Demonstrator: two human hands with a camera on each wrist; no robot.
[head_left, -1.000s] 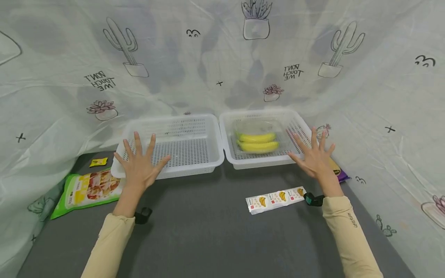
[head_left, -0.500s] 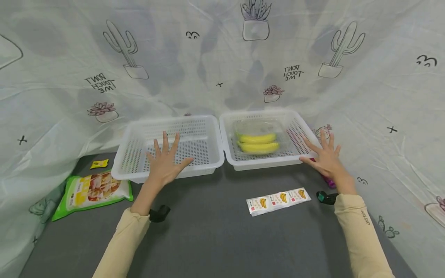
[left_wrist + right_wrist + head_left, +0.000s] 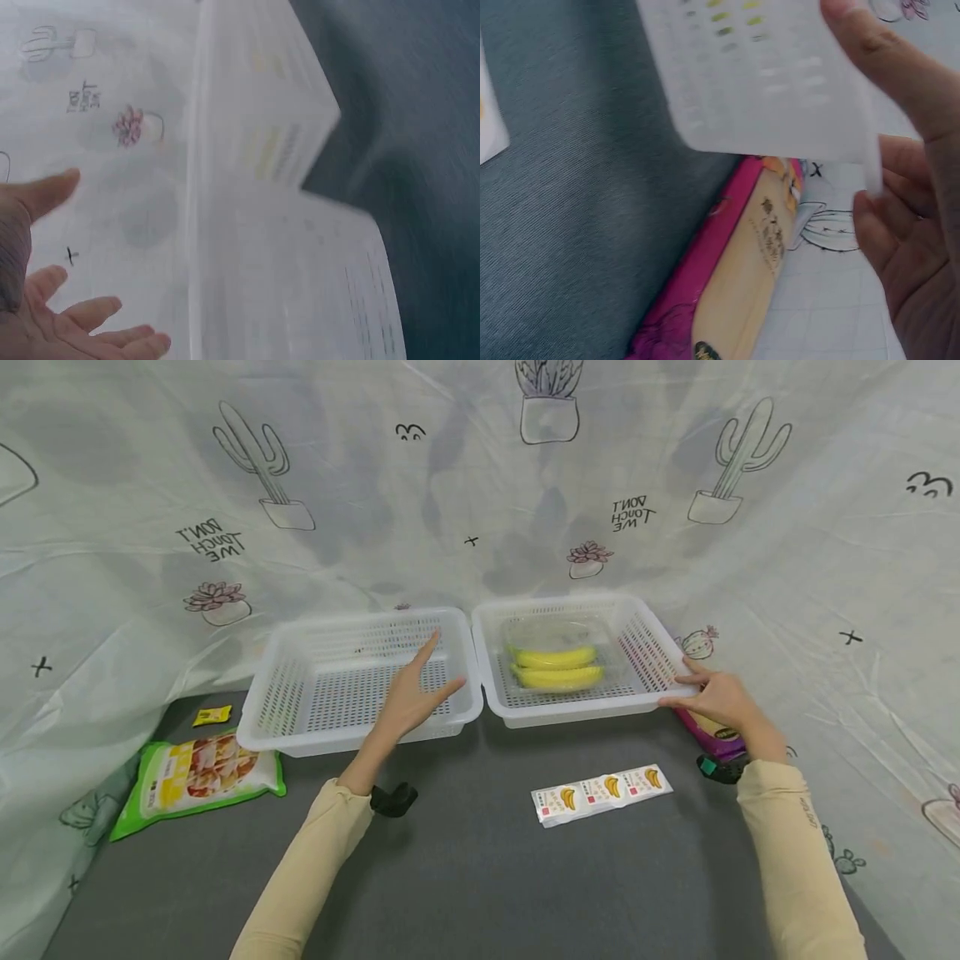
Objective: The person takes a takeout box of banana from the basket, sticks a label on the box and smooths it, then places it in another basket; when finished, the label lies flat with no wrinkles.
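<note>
In the head view my left hand (image 3: 407, 700) hovers over the right part of the left white plastic basket (image 3: 300, 748), thumb and fingers spread, holding nothing. The left wrist view shows its fingers apart from the basket rim (image 3: 196, 225). My right hand (image 3: 723, 700) is at the front right corner of the right white basket (image 3: 570, 712). Its thumb lies along the front and its fingers curl round the side rim, as the right wrist view also shows. Inside that basket lies a clear plastic box (image 3: 558, 631) with two yellow bananas (image 3: 558, 678).
A purple and yellow packet (image 3: 716, 737) lies below my right hand. A white strip with banana pictures (image 3: 600, 795) is on the dark table (image 3: 480, 877). At left are a green food bag (image 3: 202, 781) and a small yellow packet (image 3: 212, 716). A printed curtain (image 3: 375, 485) hangs behind.
My left hand has moved right across the left basket. My right hand has moved right and from spread fingers has closed round the right basket's corner. The baskets have not visibly moved.
</note>
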